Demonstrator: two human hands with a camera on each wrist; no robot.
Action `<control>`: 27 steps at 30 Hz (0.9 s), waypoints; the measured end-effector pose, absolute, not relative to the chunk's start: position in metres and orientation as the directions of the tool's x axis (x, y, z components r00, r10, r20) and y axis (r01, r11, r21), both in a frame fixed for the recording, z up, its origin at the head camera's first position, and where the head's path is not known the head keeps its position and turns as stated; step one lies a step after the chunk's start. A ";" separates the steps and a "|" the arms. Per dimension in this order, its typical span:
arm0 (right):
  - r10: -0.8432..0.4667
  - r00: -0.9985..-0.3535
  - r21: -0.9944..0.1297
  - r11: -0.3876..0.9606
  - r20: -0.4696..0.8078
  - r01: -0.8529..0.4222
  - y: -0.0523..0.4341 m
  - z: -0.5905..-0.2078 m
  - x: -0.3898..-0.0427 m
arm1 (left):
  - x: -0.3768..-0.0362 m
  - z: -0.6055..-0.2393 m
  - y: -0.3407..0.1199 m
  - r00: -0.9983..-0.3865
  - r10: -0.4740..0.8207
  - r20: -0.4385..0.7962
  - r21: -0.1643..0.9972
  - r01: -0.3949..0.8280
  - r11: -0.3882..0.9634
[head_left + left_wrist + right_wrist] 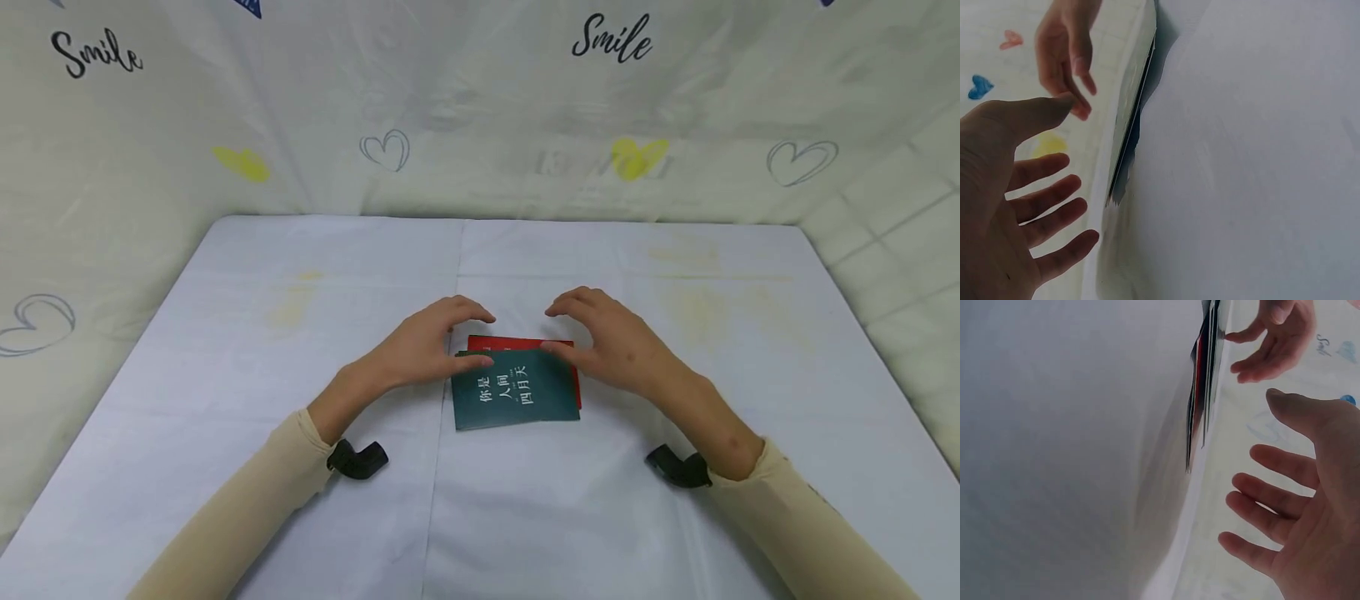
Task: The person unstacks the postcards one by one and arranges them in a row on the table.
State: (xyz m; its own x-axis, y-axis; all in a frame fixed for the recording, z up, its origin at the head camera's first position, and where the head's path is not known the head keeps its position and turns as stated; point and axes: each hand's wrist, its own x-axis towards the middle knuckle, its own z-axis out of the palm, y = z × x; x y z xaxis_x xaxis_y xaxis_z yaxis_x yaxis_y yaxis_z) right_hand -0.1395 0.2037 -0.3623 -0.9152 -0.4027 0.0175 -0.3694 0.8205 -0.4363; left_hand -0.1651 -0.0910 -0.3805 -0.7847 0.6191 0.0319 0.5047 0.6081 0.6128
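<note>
A dark green booklet with white Chinese characters lies on top of a red booklet, whose back and right edges stick out. My left hand hovers at the booklets' left end, fingers loosely bent and thumb over the green cover. Opposite it, my right hand is held the same way at the right end. Both hands hold nothing. In the left wrist view the left hand is spread, apart from the thin stack. The right wrist view shows the right hand likewise apart, with the stacked edges slightly fanned.
A white cloth with creases and faint yellow patches covers the table. Behind it hangs a pale curtain printed with hearts and the word "Smile". Black curved pieces sit at both wrists, by the beige sleeves.
</note>
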 end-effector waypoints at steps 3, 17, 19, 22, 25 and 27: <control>-0.411 -0.911 -0.436 0.820 0.003 -0.371 0.201 -0.363 -0.137 | -0.162 -0.379 -0.090 -0.776 0.631 0.013 0.606 0.508 0.612; -0.481 -0.876 -0.464 0.783 -0.031 -0.414 0.196 -0.364 -0.127 | -0.154 -0.375 -0.089 -0.727 0.686 -0.006 0.555 0.569 0.607; -0.496 -0.868 -0.465 0.776 -0.032 -0.426 0.195 -0.364 -0.125 | -0.152 -0.375 -0.089 -0.723 0.690 -0.011 0.547 0.574 0.610; -0.519 -0.854 -0.452 0.768 -0.027 -0.453 0.193 -0.365 -0.122 | -0.150 -0.375 -0.089 -0.720 0.694 -0.026 0.532 0.578 0.619; -0.533 -0.846 -0.436 0.767 -0.026 -0.470 0.192 -0.367 -0.120 | -0.148 -0.375 -0.089 -0.715 0.697 -0.045 0.522 0.578 0.627; -0.542 -0.840 -0.436 0.763 -0.030 -0.477 0.191 -0.368 -0.118 | -0.146 -0.376 -0.089 -0.708 0.704 -0.055 0.518 0.583 0.627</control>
State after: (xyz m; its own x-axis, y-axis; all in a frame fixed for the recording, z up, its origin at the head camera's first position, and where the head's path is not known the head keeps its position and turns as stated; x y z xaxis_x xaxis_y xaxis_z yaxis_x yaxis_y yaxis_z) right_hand -0.1184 0.1913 -0.3678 -0.8399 -0.5419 -0.0296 -0.4770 0.7631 -0.4361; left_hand -0.1464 -0.0889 -0.3757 -0.7079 0.7041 -0.0554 0.5827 0.6265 0.5176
